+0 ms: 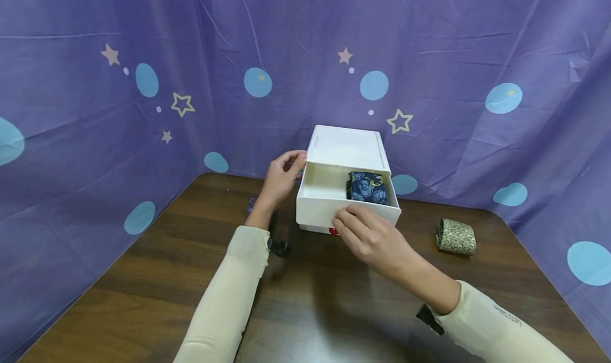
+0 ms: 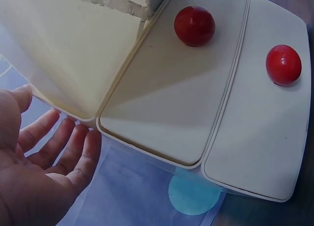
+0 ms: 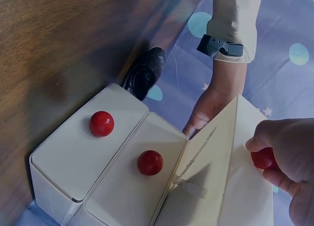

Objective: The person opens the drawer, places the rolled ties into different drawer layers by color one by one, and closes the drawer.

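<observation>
- Drawer (image 1: 317,212) holding folded blue cloth (image 1: 366,188): best slid level.
- Right hand (image 1: 367,238) pinches its red knob (image 3: 263,158).
- Left hand (image 1: 280,180), fingers loosely spread, should steady the white cabinet (image 1: 350,145).

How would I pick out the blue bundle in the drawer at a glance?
Find the white cabinet near the purple curtain, then its pulled-out top drawer, whose red knob the right hand pinches. The blue bundle sits inside, toward the drawer's right end. Its big floral print sets it apart from the speckled green roll out on the table.
</observation>
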A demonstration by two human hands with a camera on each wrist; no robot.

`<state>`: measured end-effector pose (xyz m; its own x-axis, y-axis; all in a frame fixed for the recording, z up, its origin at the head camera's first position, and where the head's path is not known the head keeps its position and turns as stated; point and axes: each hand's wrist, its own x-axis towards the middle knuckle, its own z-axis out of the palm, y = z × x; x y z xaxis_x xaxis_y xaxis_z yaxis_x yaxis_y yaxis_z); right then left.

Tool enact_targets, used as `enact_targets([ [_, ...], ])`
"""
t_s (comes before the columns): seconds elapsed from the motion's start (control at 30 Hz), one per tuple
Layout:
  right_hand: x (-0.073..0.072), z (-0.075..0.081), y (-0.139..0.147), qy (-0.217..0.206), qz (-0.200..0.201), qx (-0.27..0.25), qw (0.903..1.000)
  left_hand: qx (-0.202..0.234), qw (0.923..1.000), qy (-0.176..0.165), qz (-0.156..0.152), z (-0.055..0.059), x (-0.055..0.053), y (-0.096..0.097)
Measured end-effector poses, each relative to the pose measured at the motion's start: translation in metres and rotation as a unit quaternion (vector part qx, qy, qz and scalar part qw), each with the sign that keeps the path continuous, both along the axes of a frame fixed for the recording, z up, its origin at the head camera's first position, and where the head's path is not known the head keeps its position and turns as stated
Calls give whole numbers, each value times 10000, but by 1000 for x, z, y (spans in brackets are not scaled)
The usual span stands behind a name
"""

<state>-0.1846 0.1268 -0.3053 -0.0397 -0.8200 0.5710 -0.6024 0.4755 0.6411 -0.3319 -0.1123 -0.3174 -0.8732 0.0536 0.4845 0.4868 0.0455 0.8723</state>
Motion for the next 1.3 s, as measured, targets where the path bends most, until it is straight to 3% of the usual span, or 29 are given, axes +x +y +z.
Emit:
enact_targets([
  [0.53,-14,-2,0,-299,148,-88,9994,19,10000,-53,34,-3,-2,0],
  [1.3,-26,1,-1,-580,-176,-140,9981,-34,10000,8,6,0,-2,0],
])
